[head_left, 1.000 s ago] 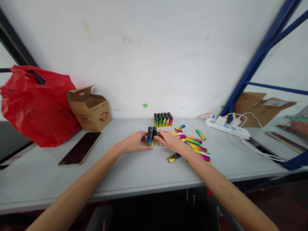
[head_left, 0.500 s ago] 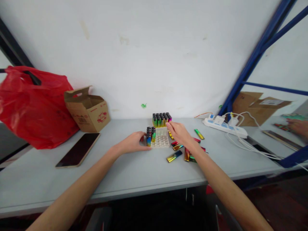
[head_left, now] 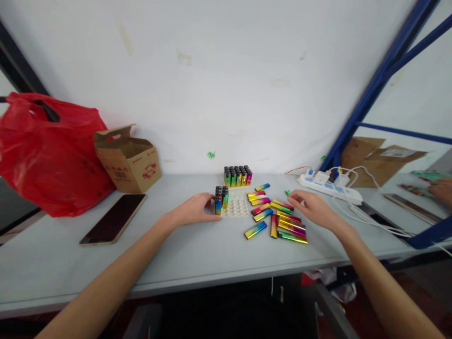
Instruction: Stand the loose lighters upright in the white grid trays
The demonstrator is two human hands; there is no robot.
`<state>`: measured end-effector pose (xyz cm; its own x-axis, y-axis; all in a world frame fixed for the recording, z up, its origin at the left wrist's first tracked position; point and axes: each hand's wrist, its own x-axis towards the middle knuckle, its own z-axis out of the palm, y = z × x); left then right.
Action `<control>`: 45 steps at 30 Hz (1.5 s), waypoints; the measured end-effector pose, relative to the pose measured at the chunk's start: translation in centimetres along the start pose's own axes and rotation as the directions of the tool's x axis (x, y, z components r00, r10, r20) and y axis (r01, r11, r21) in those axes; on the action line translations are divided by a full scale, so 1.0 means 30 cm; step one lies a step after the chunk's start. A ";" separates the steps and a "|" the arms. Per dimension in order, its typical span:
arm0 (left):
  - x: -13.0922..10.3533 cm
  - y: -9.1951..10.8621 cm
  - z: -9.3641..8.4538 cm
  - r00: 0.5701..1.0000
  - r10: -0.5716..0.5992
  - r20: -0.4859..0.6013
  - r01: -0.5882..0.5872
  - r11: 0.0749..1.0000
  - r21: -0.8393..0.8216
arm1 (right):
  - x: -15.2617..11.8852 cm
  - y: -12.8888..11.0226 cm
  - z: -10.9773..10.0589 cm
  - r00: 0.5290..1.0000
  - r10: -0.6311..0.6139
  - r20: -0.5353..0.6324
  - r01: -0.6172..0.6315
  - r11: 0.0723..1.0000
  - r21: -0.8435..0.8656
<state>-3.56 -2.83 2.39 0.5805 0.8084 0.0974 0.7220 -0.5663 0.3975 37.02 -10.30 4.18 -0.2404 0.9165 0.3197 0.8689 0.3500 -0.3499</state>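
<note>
My left hand (head_left: 193,208) is curled around the left end of a white tray (head_left: 238,207) with round holes, its thumb along the front edge. Several lighters (head_left: 221,199) with black tops stand upright in the tray's left columns, close to my left fingers. The holes to their right are bare. My right hand (head_left: 310,205) is at the right of a loose pile of shiny, many-coloured lighters (head_left: 275,215) lying flat. Its thumb and forefinger close on a green lighter (head_left: 287,192), of which just one end shows; the rest is hidden by the hand.
Behind the tray stands a full block of upright lighters (head_left: 238,176). At left are a phone (head_left: 115,220), an open carton (head_left: 129,162) and a red plastic bag (head_left: 52,155). A white power strip (head_left: 330,188) with cables lies at right, beyond it another person's hand (head_left: 443,190).
My right hand has moved right and away from the back of the tray to the green lighter, uncovering the loose pile. My left hand has stayed at the tray.
</note>
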 end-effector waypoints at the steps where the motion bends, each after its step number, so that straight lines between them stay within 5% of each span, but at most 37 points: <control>1: 0.000 0.000 0.001 1.000 0.001 0.002 -0.001 1.000 0.004 | -0.032 0.012 -0.002 1.000 0.002 0.022 -0.002 1.000 0.006; 7: 0.002 0.002 -0.001 1.000 0.000 -0.005 0.000 1.000 0.023 | -0.144 0.080 0.018 0.995 0.033 0.098 -0.039 0.998 0.058; 13: 0.001 0.005 -0.004 1.000 0.008 -0.003 -0.007 1.000 0.030 | -0.134 0.084 0.040 0.990 0.048 0.133 -0.065 0.990 0.125; 19: 0.002 0.001 0.001 1.000 0.004 0.006 -0.004 1.000 0.029 | -0.095 0.094 0.050 0.993 0.112 0.028 -0.115 0.945 0.307; 22: 0.002 -0.005 0.004 1.000 0.002 -0.009 -0.002 1.000 0.018 | -0.025 0.084 0.068 0.970 0.231 -0.080 -0.142 0.798 0.586; 26: 0.002 -0.014 0.007 1.000 0.018 -0.024 -0.017 1.000 0.008 | 0.113 -0.009 0.082 0.922 0.374 -0.097 -0.074 0.418 0.905; 29: 0.003 -0.017 0.008 0.999 0.026 -0.023 -0.026 0.999 0.020 | 0.218 -0.133 0.082 0.956 0.291 -0.022 -0.026 0.160 0.987; 32: 0.003 -0.017 0.009 0.999 0.031 -0.022 -0.031 0.999 0.025 | 0.303 -0.265 0.100 0.989 0.141 -0.055 0.047 0.063 0.997; 37: 0.001 -0.019 0.014 0.998 0.053 -0.035 -0.052 0.999 0.004 | 0.356 -0.412 0.205 1.000 -0.028 -0.009 0.013 0.164 0.986; 41: 0.001 -0.020 0.017 0.996 0.078 -0.035 -0.077 0.997 0.020 | 0.328 -0.442 0.296 0.999 -0.028 0.016 -0.004 0.379 0.926; 45: 0.002 -0.022 0.018 0.997 0.078 -0.030 -0.077 0.996 0.038 | 0.305 -0.436 0.347 0.996 0.024 -0.085 0.054 0.599 0.799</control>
<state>-3.81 -2.48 1.65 0.6232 0.7665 0.1555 0.6891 -0.6322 0.3543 18.96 -4.49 2.52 -0.1818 0.9047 0.3853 0.1623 0.4140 -0.8957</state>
